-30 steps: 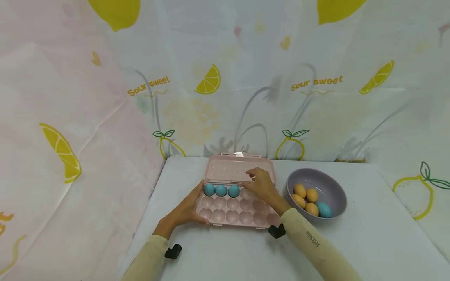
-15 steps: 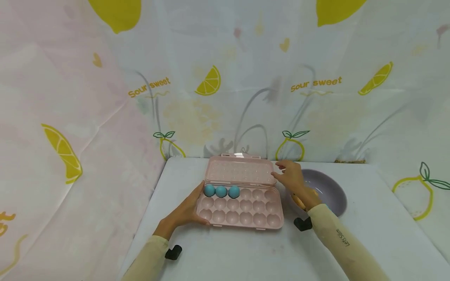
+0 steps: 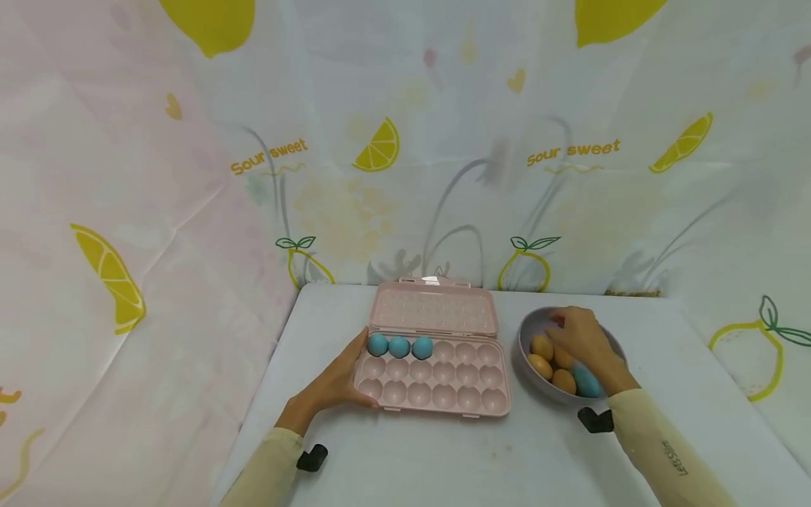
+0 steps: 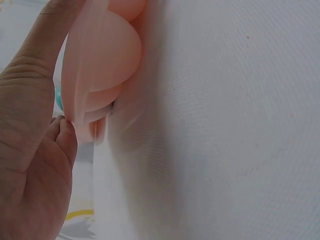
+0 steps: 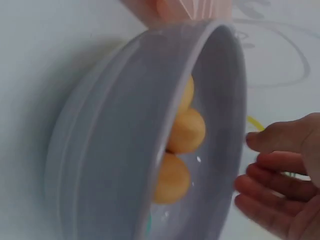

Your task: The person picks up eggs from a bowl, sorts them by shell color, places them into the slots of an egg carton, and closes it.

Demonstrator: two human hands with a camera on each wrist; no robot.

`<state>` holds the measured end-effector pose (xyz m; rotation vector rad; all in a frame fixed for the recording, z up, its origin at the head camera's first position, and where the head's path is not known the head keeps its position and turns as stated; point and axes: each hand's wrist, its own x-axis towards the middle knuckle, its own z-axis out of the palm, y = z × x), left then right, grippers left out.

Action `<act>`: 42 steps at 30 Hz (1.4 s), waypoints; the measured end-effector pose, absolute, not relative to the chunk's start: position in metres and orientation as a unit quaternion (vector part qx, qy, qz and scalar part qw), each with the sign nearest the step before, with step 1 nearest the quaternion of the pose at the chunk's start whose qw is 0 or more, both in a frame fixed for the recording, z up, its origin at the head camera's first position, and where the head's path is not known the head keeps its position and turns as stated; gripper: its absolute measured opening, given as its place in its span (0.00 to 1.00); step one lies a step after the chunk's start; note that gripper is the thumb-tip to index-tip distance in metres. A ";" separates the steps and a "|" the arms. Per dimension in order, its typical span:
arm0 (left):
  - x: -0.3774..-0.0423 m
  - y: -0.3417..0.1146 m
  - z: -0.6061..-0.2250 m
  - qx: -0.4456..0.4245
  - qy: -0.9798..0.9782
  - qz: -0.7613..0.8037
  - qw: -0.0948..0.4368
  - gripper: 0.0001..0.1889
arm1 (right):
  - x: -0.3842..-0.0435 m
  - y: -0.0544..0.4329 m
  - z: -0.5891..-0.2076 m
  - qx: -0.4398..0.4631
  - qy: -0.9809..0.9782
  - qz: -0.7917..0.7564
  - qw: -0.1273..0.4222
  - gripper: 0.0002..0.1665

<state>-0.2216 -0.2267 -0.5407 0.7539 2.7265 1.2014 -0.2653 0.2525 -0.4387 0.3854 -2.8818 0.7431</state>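
A pink plastic egg carton (image 3: 437, 408) lies with its lid (image 3: 434, 310) folded back. Three blue eggs (image 3: 399, 346) sit in the left end of its back row. My left hand (image 3: 336, 377) grips the carton's left end, thumb along the front corner and fingertips against the edge; the left wrist view shows this edge close up. Over a grey-purple bowl (image 5: 115, 150) hovers my right hand (image 3: 583, 341), fingers loosely bent and nothing in them. Several orange-yellow eggs (image 3: 540, 366) and a blue egg (image 3: 586, 382) rest inside the bowl, partly hidden by that hand.
Both carton and bowl stand on a white table (image 3: 443, 465), the bowl just right of the carton. Behind and at the left hangs a lemon-print cloth (image 3: 437, 176). A dark strap piece (image 3: 312, 458) shows at each wrist.
My right hand has moved from above the carton's back row rightward to above the bowl. The left hand stays on the carton, and the three blue eggs have not moved.
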 end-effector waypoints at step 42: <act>-0.220 -0.224 -0.537 0.251 0.884 0.394 0.026 0.77 | -0.227 0.296 -0.468 0.067 -0.982 0.155 -0.089 0.14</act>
